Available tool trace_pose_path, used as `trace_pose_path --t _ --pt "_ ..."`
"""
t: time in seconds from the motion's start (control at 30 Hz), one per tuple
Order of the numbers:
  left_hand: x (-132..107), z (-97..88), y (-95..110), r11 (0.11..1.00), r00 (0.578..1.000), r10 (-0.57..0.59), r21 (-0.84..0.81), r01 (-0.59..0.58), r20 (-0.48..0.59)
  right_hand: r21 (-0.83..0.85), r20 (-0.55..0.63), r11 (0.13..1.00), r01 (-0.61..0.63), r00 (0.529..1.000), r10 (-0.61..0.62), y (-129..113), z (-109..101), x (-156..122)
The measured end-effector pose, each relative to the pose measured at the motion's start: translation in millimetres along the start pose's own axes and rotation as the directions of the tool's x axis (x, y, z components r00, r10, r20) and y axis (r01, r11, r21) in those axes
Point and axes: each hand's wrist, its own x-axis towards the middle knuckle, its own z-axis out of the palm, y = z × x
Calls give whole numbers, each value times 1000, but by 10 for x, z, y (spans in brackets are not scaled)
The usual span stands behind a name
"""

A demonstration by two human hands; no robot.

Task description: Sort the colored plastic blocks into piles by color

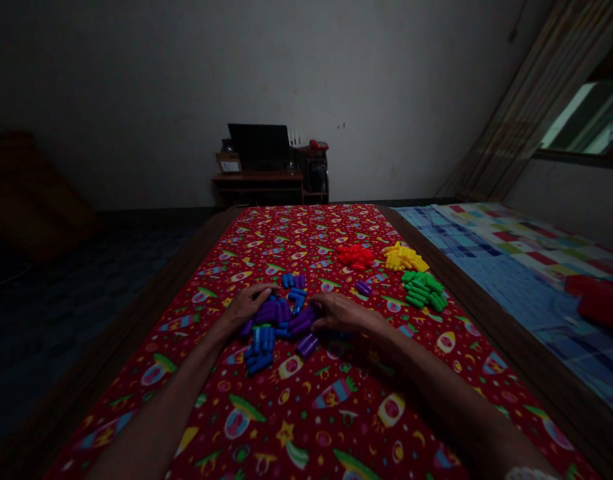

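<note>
A mixed heap of small tube-shaped pieces, purple (273, 311) and blue (260, 340), lies on a red patterned cloth (336, 387). My left hand (245, 305) rests at the heap's left side, fingers stretched over its edge, with no piece seen in its grasp. On the opposite side, my right hand (340, 312) reaches in with thumb and fingers apart, its fingertips at the purple pieces (302, 321). One purple piece (307, 345) lies just in front of the heap, and another purple piece (363, 288) sits beyond my right hand.
Separate piles of red pieces (356, 257), yellow pieces (405, 257) and green pieces (425, 291) lie at the right. Past the table's brown edge (436, 250) is a blue checked bedcover (486, 280). A desk (259, 177) with a dark monitor (259, 143) stands against the far wall.
</note>
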Motion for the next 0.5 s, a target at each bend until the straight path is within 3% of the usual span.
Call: trace_pose_path --t 0.1,0.2,0.37,0.5 --pt "2 -39 100 1000 1000 3 -5 -3 -28 76 -46 993 -91 994 95 82 -34 17" --pt "13 -45 282 995 994 102 26 -101 -41 228 -87 968 -105 988 128 134 -36 34" --pt "-42 117 533 931 930 296 153 -333 219 315 -229 945 -84 960 161 88 -21 99" --pt "-128 236 578 845 877 363 285 -452 314 213 -250 972 -103 956 156 166 -210 64"
